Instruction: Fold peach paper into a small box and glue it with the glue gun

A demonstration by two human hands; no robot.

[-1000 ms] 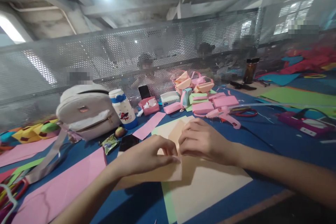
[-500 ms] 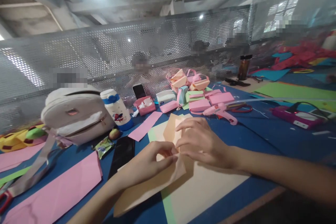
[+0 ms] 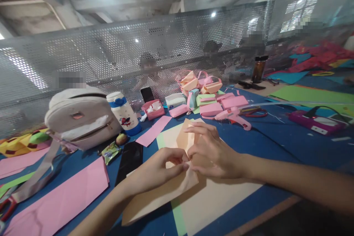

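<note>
Folded paper (image 3: pixel 162 201) between two hands. The tan paper lay chiefly beneath and in front of the left hand (image 3: pixel 167 166), its upper part rising beside the fingers of the right hand (image 3: pixel 211 151); a flat cream sheet (image 3: pixel 221 202) was spread on the blue table (image 3: pixel 265 147) below. The left hand pinched the paper's edge between thumb and forefinger, its palm turned down. The right hand, wrist level, touched the paper with bent, spread fingers; whether it gripped or merely pressed could not be told. Both forearms converged from the lower corners. The bottle (image 3: pixel 124 114) bore a red figure; print on the green packet (image 3: pixel 110 153) was too small to read.
</note>
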